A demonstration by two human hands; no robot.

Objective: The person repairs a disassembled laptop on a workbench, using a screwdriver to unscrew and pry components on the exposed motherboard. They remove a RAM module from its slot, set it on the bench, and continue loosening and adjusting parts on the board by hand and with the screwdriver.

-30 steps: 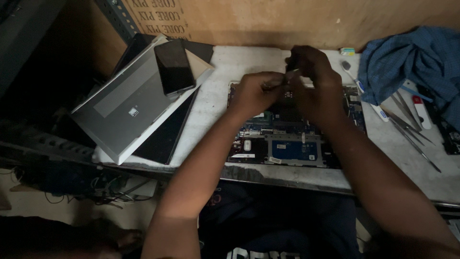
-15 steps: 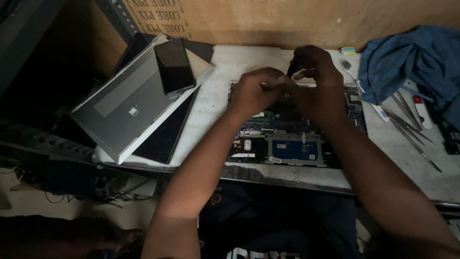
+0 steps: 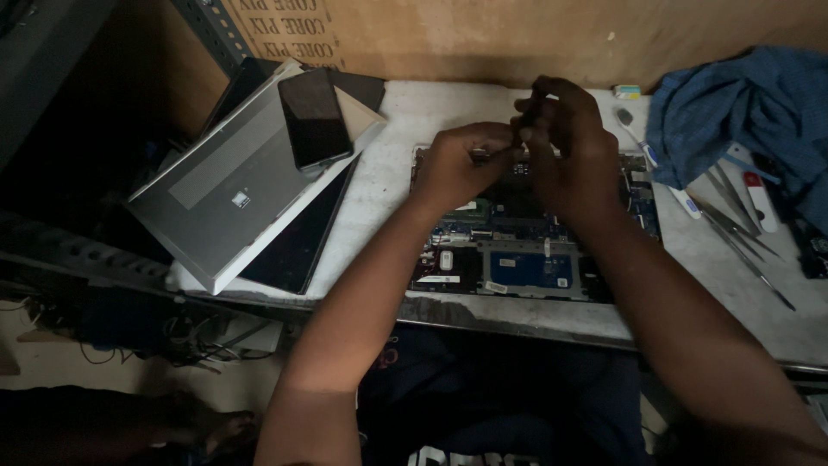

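Head view: opened laptop, long axis left-right.

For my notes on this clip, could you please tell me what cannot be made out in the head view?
- Small part between the left hand and right hand: hidden by the fingers and too small.
- Middle of the opened laptop: covered by both hands.
- Tools at right: dim, kinds unclear.
- Blue cloth: cut off by the right edge.
- Stack under the silver laptop: mostly hidden.
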